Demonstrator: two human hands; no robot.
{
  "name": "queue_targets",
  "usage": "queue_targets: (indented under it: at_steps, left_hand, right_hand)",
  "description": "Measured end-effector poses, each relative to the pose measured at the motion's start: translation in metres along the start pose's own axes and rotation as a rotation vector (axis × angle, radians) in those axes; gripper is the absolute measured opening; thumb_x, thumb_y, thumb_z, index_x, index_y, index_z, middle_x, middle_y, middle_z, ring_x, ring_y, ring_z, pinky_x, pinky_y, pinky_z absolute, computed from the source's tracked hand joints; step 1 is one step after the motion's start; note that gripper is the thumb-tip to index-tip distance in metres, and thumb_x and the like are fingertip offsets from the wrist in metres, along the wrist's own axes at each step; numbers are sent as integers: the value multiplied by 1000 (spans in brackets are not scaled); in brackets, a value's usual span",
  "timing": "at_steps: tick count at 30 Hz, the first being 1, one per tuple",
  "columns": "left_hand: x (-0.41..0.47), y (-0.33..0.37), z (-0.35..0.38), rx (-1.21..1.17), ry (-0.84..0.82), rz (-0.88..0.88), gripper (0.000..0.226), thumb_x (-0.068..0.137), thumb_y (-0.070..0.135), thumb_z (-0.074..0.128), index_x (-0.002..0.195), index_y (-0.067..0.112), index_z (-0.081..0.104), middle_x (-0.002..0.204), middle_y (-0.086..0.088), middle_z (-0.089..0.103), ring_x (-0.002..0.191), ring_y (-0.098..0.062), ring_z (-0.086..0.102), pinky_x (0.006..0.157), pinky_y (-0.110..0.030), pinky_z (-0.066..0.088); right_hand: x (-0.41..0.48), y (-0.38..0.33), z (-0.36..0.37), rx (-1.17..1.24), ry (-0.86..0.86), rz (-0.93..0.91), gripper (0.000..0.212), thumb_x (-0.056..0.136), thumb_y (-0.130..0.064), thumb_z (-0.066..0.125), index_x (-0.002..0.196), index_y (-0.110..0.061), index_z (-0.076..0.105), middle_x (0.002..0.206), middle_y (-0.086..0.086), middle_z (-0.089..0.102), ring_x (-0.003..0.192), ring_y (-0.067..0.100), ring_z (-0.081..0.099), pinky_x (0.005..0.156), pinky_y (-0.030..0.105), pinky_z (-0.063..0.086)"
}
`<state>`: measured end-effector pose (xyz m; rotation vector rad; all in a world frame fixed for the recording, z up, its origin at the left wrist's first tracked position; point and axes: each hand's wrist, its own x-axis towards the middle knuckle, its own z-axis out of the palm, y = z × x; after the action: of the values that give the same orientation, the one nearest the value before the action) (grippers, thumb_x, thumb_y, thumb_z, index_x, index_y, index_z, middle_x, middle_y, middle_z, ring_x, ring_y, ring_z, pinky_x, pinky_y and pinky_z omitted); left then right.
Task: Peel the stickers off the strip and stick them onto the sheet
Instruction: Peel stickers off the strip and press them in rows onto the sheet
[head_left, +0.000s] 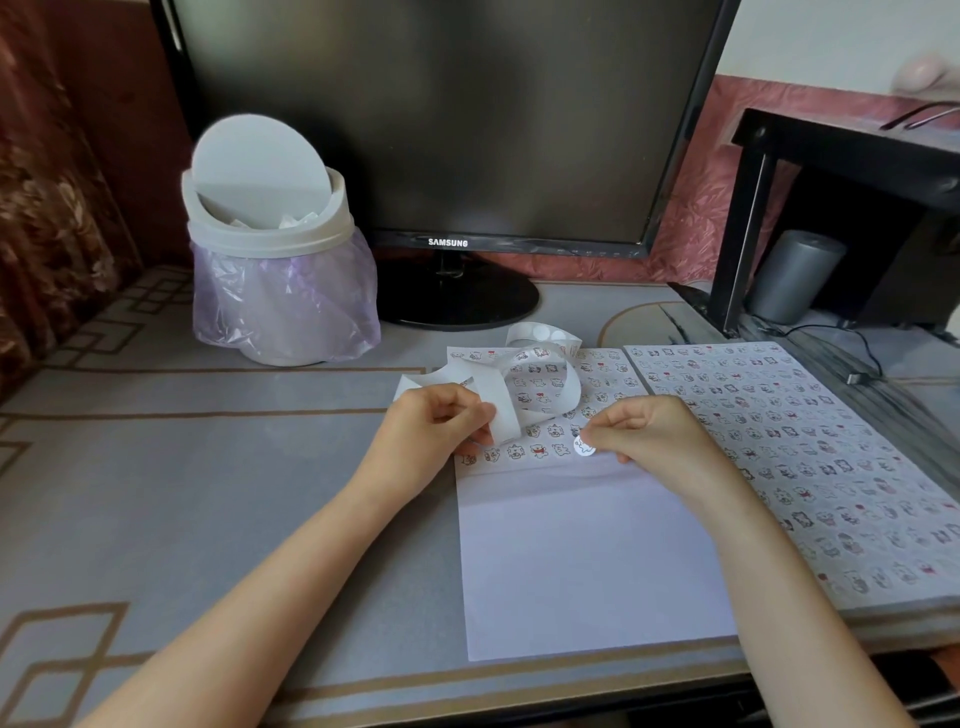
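Head: right hand (650, 435) pinches sticker (584, 447).

Person, parts in view — two hands, two forearms. Left hand (431, 431), right hand (649, 436): bare, fingers slim. Left forearm (270, 582), right forearm (789, 597): bare along all the length that shows — slender, smooth, each narrowing toward the wrist

Home desk: monitor (447, 119), bin (275, 249).
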<state>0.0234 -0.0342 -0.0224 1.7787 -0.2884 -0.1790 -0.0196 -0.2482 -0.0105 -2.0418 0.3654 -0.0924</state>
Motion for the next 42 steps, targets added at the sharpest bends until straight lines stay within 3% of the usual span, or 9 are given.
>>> queue_targets:
  at_steps: [7, 13, 21, 33, 42]
  left_hand:
    - [-1, 0, 0, 19, 1, 5, 20, 89, 18, 62, 70, 13, 64, 67, 2, 69, 74, -17, 67, 89, -38, 54]
    - [0, 0, -1, 14, -3, 5, 21, 90, 16, 62, 68, 13, 63, 67, 2, 69, 72, -18, 67, 87, -36, 55]
    - [-1, -1, -1, 10, -8, 16, 22, 90, 16, 62, 68, 14, 63, 68, 1, 69, 71, -15, 66, 85, -33, 54]
    - [0, -2, -1, 7, -10, 8, 21, 89, 17, 63, 69, 14, 64, 65, 4, 69, 70, -15, 66, 89, -37, 54]
    - [1, -5, 0, 60, -29, 19, 21, 89, 18, 62, 69, 13, 64, 69, 0, 70, 67, -13, 62, 84, -32, 52]
  right_hand:
    - [0, 1, 0, -15, 1, -6, 9, 76, -8, 74, 84, -4, 72, 62, 0, 62, 52, 8, 47, 47, 7, 38]
    - [2, 3, 1, -46, 7, -14, 8, 75, -9, 75, 81, -7, 72, 66, 4, 62, 54, 9, 48, 56, 20, 40]
    - [4, 6, 2, -59, 5, -28, 7, 74, -11, 76, 79, -9, 72, 70, 6, 63, 56, 11, 49, 57, 22, 39]
    - [5, 8, 4, -98, 27, -69, 10, 74, -13, 76, 70, -18, 69, 63, -1, 61, 55, 7, 51, 55, 22, 37]
    - [5, 11, 8, -191, 57, -115, 14, 75, -16, 75, 67, -22, 65, 60, -8, 61, 56, 7, 53, 58, 26, 41]
